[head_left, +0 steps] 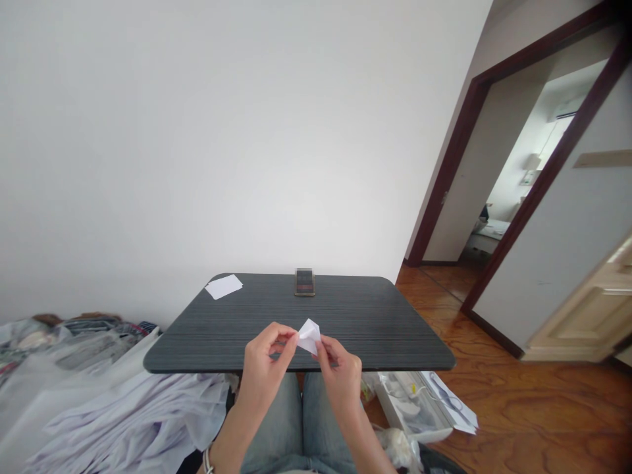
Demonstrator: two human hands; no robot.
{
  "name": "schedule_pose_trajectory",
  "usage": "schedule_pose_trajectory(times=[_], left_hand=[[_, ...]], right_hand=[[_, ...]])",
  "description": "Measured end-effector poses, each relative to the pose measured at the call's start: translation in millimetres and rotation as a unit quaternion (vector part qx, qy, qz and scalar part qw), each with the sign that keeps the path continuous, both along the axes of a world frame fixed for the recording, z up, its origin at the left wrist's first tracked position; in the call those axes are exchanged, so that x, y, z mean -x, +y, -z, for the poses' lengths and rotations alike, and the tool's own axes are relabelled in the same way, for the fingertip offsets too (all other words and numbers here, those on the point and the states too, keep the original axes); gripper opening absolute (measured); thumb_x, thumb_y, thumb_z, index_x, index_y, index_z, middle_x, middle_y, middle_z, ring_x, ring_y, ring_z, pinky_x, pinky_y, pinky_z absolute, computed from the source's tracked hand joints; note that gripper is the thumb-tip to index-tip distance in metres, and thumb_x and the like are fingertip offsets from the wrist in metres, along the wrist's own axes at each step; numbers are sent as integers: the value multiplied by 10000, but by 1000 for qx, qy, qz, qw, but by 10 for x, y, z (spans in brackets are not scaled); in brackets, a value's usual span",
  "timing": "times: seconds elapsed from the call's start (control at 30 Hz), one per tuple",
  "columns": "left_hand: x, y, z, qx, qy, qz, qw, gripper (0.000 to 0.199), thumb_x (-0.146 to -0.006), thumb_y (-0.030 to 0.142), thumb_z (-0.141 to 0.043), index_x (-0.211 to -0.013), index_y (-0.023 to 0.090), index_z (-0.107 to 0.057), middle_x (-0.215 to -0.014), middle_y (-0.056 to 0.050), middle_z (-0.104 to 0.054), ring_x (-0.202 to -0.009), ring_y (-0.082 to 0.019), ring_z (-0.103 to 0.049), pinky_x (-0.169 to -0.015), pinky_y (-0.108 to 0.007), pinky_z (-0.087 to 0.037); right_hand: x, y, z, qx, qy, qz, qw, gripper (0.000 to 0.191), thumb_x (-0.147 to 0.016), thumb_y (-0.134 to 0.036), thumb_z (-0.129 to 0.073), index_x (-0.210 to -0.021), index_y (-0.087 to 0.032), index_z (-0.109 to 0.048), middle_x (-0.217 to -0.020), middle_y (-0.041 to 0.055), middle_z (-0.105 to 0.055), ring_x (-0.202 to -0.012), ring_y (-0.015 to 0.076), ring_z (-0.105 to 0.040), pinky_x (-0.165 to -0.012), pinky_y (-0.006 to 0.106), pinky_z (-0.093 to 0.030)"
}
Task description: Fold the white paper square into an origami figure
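Note:
A small folded piece of white paper point(309, 336) is held up over the front part of the dark table point(375, 322). My left hand point(269, 352) pinches its left corner between thumb and forefinger. On the other side, my right hand point(340, 365) grips the lower right edge between thumb and fingers. The paper has angled creases and a pointed top. White sheets of paper point(224, 286) lie at the table's far left corner. A phone point(305, 282) stands propped at the middle of the back edge.
White cloth point(133, 421) and a heap of clothes point(93, 336) lie left of the table. On the wooden floor point(518, 401) at the right sits an open white box point(415, 408) with loose items. A plain wall rises behind the table, and a doorway point(474, 105) is at the right.

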State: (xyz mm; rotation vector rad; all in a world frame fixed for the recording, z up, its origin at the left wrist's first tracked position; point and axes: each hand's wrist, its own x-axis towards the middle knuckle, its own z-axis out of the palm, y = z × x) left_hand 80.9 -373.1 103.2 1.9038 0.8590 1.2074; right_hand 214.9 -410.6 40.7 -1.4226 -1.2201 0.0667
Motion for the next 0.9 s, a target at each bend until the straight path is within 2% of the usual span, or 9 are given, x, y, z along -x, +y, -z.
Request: schedule_pose_trajectory(times=[0.2,0.4,0.5,0.73,0.9], left_hand=[[11,42,18,-40,24,-22,999,136,-785,263,-527,-755,163,-614,-724,-29,-632,-651,-140,-600,-607,-221,-503],[59,59,32,-185,77,-65,978,121,-806,213,-507,-811,186,-625,-760,-31,-663,-681,-138,-615,-655,-215,-473],[58,61,47,-230,99,-67,966,147,-824,196,-478,-870,197,-618,-769,-37,-659,-709,-143,-611,-680,-224,-456],[-3,86,58,-215,120,-62,967,138,-829,228,-471,-829,190,-604,-772,-37,-646,-655,-129,-589,-636,-217,-454],[-20,126,66,-203,119,-72,969,130,-822,233,-478,-811,186,-598,-759,-29,-639,-633,-125,-584,-625,-215,-454]], right_hand=[[-5,13,13,-5,-4,2,1000,226,-844,-278,-443,-859,-170,-641,-652,35,-705,-536,166,-660,-522,212,-507],[1,8,4,-1,2,-7,1000,231,-845,-286,-445,-869,-167,-642,-651,36,-703,-544,168,-663,-528,211,-509],[5,1,-6,7,5,-10,1000,231,-844,-283,-449,-877,-161,-642,-646,39,-701,-543,172,-663,-529,218,-511],[-4,18,19,-16,52,-22,998,229,-820,-311,-492,-869,-173,-669,-623,32,-700,-527,175,-666,-516,223,-529],[5,46,22,-14,140,-88,986,262,-804,-332,-523,-930,-148,-659,-681,60,-715,-552,189,-674,-519,254,-549]])
